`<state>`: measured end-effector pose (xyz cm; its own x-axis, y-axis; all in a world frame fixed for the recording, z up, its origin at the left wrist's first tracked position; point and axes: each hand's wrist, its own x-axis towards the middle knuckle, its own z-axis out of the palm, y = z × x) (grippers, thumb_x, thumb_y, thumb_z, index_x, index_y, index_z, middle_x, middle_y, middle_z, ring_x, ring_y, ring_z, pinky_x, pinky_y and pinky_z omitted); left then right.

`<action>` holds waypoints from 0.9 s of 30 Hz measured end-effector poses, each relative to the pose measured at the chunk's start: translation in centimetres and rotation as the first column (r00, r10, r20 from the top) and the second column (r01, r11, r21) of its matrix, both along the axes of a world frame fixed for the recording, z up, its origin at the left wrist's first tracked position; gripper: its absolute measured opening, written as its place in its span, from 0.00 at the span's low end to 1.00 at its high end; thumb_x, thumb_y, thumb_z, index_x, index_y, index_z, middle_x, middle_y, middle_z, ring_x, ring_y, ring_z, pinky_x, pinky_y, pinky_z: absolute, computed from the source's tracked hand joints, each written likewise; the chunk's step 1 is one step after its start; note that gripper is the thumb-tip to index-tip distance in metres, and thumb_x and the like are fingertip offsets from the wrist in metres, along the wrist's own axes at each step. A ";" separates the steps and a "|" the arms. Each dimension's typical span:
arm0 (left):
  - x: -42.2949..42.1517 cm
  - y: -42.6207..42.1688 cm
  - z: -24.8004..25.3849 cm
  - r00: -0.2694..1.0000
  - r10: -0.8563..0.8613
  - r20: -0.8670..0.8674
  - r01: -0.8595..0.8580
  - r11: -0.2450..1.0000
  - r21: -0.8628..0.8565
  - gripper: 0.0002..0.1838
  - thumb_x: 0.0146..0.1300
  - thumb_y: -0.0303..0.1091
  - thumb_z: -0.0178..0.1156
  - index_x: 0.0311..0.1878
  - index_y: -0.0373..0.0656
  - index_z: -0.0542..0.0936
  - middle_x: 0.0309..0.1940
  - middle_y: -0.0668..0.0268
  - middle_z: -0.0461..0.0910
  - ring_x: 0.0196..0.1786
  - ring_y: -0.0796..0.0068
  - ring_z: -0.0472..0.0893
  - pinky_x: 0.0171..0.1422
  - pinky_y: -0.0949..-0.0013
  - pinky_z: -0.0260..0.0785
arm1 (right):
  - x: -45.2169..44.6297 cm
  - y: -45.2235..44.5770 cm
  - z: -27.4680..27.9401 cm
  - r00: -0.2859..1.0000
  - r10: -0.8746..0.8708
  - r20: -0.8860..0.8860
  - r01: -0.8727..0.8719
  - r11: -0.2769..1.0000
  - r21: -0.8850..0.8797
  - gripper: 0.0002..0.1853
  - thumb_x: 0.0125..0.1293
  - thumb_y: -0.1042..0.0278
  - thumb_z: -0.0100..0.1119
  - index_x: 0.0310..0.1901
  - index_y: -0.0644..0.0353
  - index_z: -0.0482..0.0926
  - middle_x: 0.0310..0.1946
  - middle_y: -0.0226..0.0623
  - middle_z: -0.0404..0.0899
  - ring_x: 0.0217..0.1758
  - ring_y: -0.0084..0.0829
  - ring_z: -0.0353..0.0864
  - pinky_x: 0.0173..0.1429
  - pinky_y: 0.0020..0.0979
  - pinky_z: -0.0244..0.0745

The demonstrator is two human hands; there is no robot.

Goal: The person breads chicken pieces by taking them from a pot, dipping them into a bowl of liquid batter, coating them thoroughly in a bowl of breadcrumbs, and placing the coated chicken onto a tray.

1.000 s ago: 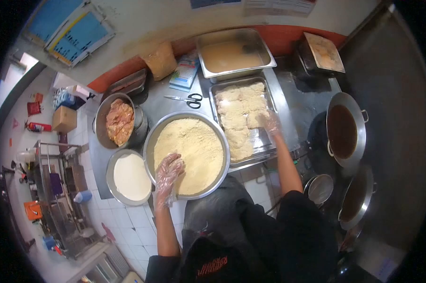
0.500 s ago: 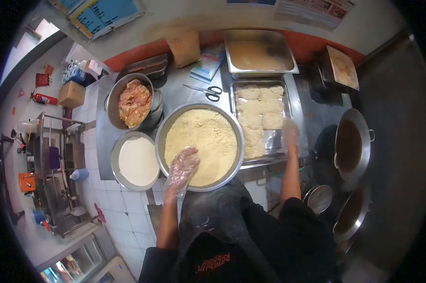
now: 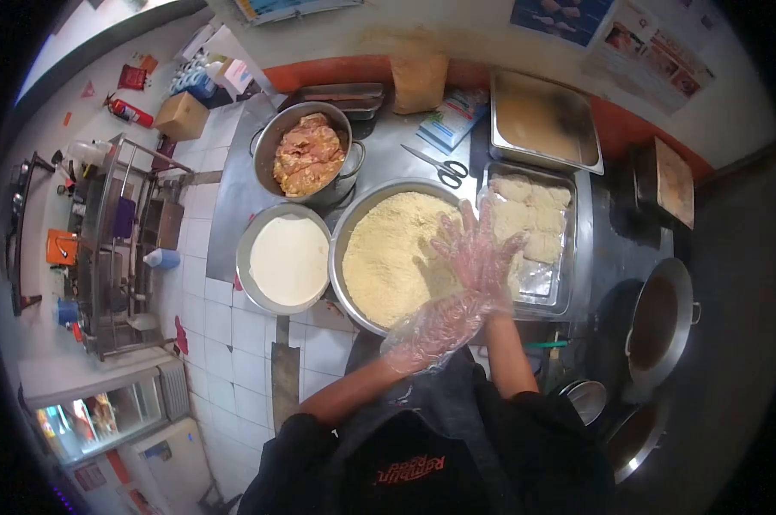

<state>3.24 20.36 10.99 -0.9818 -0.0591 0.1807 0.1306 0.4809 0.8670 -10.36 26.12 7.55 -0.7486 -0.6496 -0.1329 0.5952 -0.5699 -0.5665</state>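
My left hand [image 3: 457, 313], in a clear plastic glove, reaches across to my right wrist and touches it; its fingers are hard to make out. Just beyond, my right hand [image 3: 482, 253], also gloved, is open with fingers spread over the right rim of a large metal bowl [image 3: 340, 287]. Pale yellow crumbs [image 3: 388, 257] fill this bowl. Beside it on the right, a metal tray [image 3: 562, 296] holds coated flat pieces [image 3: 538, 223], partly hidden by the right hand. A smaller bowl of white liquid [image 3: 289, 262] stands on the left.
Behind the bowls are a pot of raw marinated meat [image 3: 306, 159], black-handled scissors [image 3: 450, 172], a blue-white packet [image 3: 452, 120], a brown bag [image 3: 420, 81] and a deep pan of cloudy liquid [image 3: 542, 120]. Pans of dark liquid [image 3: 654, 318] stand at the right.
My left hand has moved from the crumbs to my right wrist. My right hand has come left from the tray's right side, fingers now spread. The view has shifted, so the worktop appears farther right.
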 end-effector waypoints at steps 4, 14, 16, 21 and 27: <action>1.1 -0.1 -2.1 0.989 0.013 -0.145 -0.039 0.984 -0.174 0.15 0.70 0.30 0.63 0.59 0.48 0.83 0.48 0.61 0.85 0.49 0.60 0.85 0.49 0.57 0.79 | -0.4 -1.2 1.4 0.995 -0.060 -0.084 0.063 0.997 0.035 0.65 0.48 0.04 0.41 0.83 0.33 0.40 0.85 0.32 0.36 0.85 0.54 0.41 0.80 0.69 0.40; 1.3 -1.2 -3.1 0.987 -0.050 0.150 0.074 0.985 -0.155 0.16 0.73 0.31 0.59 0.62 0.48 0.81 0.55 0.63 0.84 0.55 0.65 0.83 0.62 0.63 0.77 | -4.4 1.5 -3.6 0.933 -0.252 -0.256 0.343 0.836 0.428 0.29 0.79 0.45 0.50 0.67 0.62 0.74 0.62 0.42 0.79 0.58 0.35 0.80 0.62 0.40 0.74; 2.1 -4.5 -4.0 0.946 -0.064 0.319 0.167 0.937 -0.307 0.18 0.74 0.31 0.57 0.66 0.47 0.78 0.61 0.62 0.81 0.62 0.66 0.80 0.69 0.64 0.73 | -5.3 2.8 -4.0 0.871 -0.258 -0.418 0.454 0.747 0.485 0.15 0.76 0.62 0.61 0.54 0.63 0.84 0.41 0.36 0.88 0.36 0.22 0.83 0.41 0.25 0.79; 5.2 -10.6 -9.2 0.972 0.183 -0.146 -0.233 0.828 -0.510 0.23 0.74 0.33 0.57 0.71 0.48 0.73 0.68 0.58 0.75 0.71 0.64 0.72 0.76 0.59 0.65 | -3.4 2.7 1.5 0.852 0.218 -0.477 0.274 0.590 0.759 0.14 0.73 0.62 0.64 0.51 0.64 0.85 0.36 0.38 0.88 0.35 0.23 0.84 0.38 0.27 0.78; 6.4 -15.8 -4.1 0.980 0.125 0.158 -0.146 0.981 0.129 0.19 0.73 0.36 0.61 0.64 0.43 0.79 0.67 0.56 0.75 0.69 0.56 0.74 0.75 0.57 0.66 | -1.8 -4.6 3.9 0.557 0.653 -0.514 0.418 0.315 0.852 0.16 0.68 0.60 0.66 0.45 0.68 0.85 0.30 0.51 0.85 0.29 0.35 0.84 0.38 0.38 0.78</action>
<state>9.62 4.54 6.84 -0.9781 -0.2078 0.0145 -0.0623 0.3584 0.9315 -12.15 21.47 11.46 -0.7835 -0.6016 -0.1557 -0.3137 0.5992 -0.7366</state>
